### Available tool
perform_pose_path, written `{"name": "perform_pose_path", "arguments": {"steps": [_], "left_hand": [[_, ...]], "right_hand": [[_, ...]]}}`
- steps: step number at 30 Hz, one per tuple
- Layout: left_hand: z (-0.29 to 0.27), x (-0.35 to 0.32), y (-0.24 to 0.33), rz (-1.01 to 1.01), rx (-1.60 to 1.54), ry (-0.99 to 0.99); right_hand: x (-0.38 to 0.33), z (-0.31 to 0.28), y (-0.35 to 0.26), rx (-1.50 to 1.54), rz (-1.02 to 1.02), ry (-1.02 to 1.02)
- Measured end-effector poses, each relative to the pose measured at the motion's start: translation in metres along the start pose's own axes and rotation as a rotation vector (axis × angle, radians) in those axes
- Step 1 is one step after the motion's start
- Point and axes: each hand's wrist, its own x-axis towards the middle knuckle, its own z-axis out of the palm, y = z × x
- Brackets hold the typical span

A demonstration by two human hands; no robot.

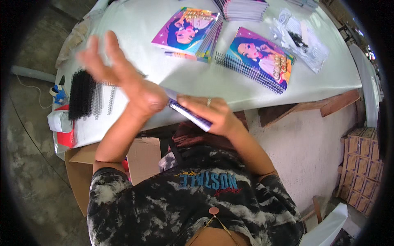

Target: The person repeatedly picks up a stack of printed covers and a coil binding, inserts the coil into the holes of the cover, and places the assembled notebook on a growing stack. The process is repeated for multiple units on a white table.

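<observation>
"Nearest?"
"The patterned shirt (164, 201); past it, the white bench (135, 24) carried stacked notebooks (186, 30)."
"And the booklet (197, 119)?"
"At the bench's near edge (seen edge-on), the right hand (213, 115) nearly closed on it. The left hand (131, 82) was raised, blurred, fingers spread, apparently empty."
"Doing it well?"
"I judged the spiral edge needed steady, gentle pressure; a thin coil (111, 100) lay left, easily bent."

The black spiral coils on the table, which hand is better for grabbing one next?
Probably the left hand: it is open, seems to grip nothing, and is closer to the black spiral coils. The right hand is farther away and already holds a booklet.
</observation>
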Motion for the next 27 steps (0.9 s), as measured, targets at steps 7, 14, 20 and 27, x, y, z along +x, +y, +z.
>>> {"name": "perform_pose_path", "arguments": {"steps": [7, 14, 20, 27], "left_hand": [[0.015, -0.059, -0.015, 0.128, -0.693, -0.256], [0.016, -0.052, 0.058, 0.089, -0.284, -0.584], [0.030, -0.014, 0.045, 0.030, -0.042, -0.165], [0.025, 0.002, 0.077, -0.143, -0.144, -0.161]], "right_hand": [[-0.003, -0.005, 0.013, -0.028, 0.079, 0.090], [-0.008, -0.006, 0.021, 0.048, 0.226, 0.159], [-0.012, 0.002, 0.016, 0.058, 0.195, 0.048], [-0.008, -0.005, 0.014, -0.003, 0.098, 0.138]]}}
